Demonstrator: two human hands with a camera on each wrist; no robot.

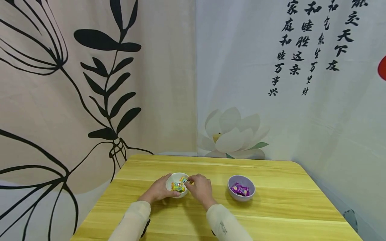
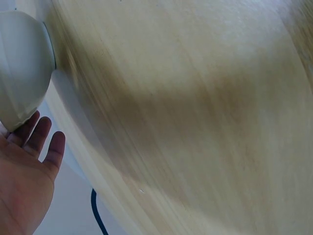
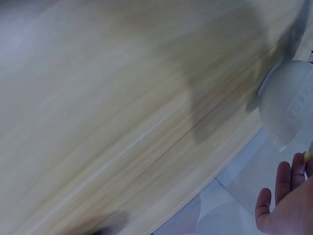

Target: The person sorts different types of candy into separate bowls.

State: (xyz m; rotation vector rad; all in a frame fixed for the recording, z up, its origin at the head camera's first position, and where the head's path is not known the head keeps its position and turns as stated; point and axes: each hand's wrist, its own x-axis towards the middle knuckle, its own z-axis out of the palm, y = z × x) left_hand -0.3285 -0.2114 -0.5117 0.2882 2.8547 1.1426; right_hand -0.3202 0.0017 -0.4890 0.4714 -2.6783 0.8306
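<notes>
A white bowl (image 1: 169,185) stands on the table with yellow-wrapped candies (image 1: 178,186) in it. My left hand (image 1: 161,189) holds this bowl from its left side, thumb at the near rim; in the left wrist view the fingers of that hand (image 2: 24,171) lie against the bowl's outer wall (image 2: 24,63). At the right rim, my right hand (image 1: 200,188) pinches a yellow-wrapped candy, mostly hidden by the fingers. A yellow bit of its wrapper (image 3: 308,156) shows at the fingertips in the right wrist view, beside the bowl (image 3: 283,105).
To the right of my right hand stands a lilac bowl (image 1: 241,198) with purple-wrapped candies (image 1: 240,189) in it. Both bowls rest on a yellow wood-grain table (image 1: 280,207). A printed curtain (image 1: 169,83) hangs behind the table's far edge.
</notes>
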